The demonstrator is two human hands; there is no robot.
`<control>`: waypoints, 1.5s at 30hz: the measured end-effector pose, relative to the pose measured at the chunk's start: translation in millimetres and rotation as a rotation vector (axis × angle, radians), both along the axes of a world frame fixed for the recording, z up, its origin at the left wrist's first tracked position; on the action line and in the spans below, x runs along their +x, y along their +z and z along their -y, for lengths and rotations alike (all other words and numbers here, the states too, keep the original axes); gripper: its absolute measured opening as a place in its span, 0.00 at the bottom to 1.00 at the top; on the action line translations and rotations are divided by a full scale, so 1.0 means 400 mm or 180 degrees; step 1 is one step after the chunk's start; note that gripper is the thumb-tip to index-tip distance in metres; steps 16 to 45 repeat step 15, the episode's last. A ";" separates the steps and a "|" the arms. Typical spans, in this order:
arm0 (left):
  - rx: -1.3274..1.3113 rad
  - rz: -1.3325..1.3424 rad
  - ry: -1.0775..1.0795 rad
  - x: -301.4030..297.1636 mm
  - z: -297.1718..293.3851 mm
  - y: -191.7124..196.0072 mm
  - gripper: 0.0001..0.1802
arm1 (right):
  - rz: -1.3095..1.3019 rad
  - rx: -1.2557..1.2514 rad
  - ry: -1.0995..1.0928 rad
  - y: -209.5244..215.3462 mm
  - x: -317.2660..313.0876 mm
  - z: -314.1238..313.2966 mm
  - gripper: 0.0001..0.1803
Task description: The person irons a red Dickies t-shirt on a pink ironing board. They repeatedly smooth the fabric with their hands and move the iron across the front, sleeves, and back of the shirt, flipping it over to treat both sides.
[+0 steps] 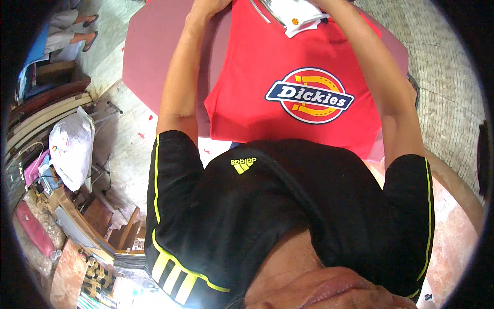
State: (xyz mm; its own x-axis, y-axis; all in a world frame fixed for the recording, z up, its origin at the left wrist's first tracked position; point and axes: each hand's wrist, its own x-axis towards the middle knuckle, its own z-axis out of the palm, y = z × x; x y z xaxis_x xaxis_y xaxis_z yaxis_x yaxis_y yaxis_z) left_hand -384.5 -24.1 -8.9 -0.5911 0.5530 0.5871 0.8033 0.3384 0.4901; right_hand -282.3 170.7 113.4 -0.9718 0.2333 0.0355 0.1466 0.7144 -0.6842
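I keep the red shirt point(257, 103) flat on the pink table point(149, 56), but both hands leave the top edge, so I cannot tell their fingers' state.

both arms outstretched — left hand point(208, 6) half-seen

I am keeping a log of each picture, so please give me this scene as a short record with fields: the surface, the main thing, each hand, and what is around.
surface: pink table
main thing: red shirt lying flat, round printed badge facing up
on the shirt: white folded cloth at its far end
left hand: at the shirt's far edge, mostly cut off by the frame
right hand: out of view; only the forearm shows
around: white plastic bag on the floor, at the left
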 end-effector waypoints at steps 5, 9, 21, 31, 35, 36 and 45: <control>0.0218 -0.0204 0.0054 -0.028 0.017 -0.028 0.11 | -0.0439 0.0266 0.0168 -0.071 0.016 -0.012 0.28; 0.0370 -0.0020 0.0036 -0.026 0.018 -0.017 0.11 | 0.0257 -0.0676 0.0104 0.006 0.079 0.063 0.27; 0.0290 0.0037 0.0206 -0.004 0.039 0.001 0.07 | 0.0298 -0.0294 0.0329 0.041 -0.047 0.043 0.27; 0.0290 0.0037 0.0206 -0.004 0.039 0.001 0.07 | 0.0298 -0.0294 0.0329 0.041 -0.047 0.043 0.27; 0.0290 0.0037 0.0206 -0.004 0.039 0.001 0.07 | 0.0298 -0.0294 0.0329 0.041 -0.047 0.043 0.27; 0.0290 0.0037 0.0206 -0.004 0.039 0.001 0.07 | 0.0298 -0.0294 0.0329 0.041 -0.047 0.043 0.27; 0.0290 0.0037 0.0206 -0.004 0.039 0.001 0.07 | 0.0298 -0.0294 0.0329 0.041 -0.047 0.043 0.27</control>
